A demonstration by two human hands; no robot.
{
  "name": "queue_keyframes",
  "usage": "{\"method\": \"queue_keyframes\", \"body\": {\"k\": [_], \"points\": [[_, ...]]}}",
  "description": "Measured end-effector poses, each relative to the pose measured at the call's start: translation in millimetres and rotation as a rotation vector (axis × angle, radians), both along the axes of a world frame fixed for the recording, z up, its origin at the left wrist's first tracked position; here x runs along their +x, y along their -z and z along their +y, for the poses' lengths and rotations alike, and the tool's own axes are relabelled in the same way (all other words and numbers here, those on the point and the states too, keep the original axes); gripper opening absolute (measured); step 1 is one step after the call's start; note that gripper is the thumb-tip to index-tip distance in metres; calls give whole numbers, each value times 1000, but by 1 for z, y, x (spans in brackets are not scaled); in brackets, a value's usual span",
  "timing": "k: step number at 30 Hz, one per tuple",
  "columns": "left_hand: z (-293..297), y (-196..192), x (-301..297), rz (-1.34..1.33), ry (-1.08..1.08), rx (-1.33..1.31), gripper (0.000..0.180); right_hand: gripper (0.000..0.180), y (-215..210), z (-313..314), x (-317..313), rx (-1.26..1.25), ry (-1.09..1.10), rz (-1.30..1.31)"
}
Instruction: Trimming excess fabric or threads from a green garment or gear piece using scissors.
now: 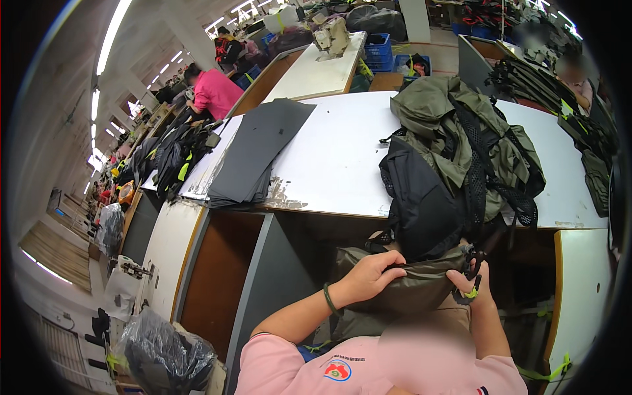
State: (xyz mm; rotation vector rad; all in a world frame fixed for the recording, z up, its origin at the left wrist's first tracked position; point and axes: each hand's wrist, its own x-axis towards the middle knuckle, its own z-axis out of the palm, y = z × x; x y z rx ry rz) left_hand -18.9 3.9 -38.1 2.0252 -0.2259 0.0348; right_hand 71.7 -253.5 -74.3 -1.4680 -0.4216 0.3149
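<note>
An olive-green fabric bag [411, 289] is held close in front of my chest. My left hand [375, 275] pinches its upper edge, the thumb lying along the fold. At the other end of that edge, my right hand [475, 282] is closed on the bag, with a black strap and a small yellow-green tab [469, 293] by its fingers. Just beyond, a black padded panel [421, 197] hangs over the table edge. It lies against a heap of olive and black backpacks [477, 145] with mesh straps. Whether the held bag joins that heap is hidden.
A white worktable [336, 151] with worn patches spans the view. Dark grey sheets [263, 145] are stacked on its left part, near black bags [174, 158]. Open shelving [257, 263] is below. A person in pink [216, 92] sits at far left; blue crates [377, 52] stand behind.
</note>
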Motion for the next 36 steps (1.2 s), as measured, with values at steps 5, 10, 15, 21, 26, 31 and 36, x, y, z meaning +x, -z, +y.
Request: {"method": "queue_keyframes", "body": {"k": [5,10,15,21,26,31,36], "points": [[0,-3,0,-36,11,23,17,24,10,-5,4,-46,-5,-22],[-1,-12,2,-12,37,35,18,30,24,-10,6,-124,-10,-151],[5,3,2,18,51,-44,18,30,5,-15,-2,-94,-19,49],[2,18,8,81,91,-108,18,25,5,-18,3,30,57,216],[12,9,9,328,41,-190,16,25,4,0,10,176,-7,320],[14,17,16,464,110,-486,20,24,9,-2,9,111,-8,280],[13,23,16,506,103,-476,24,22,7,-5,6,6,8,275]]}}
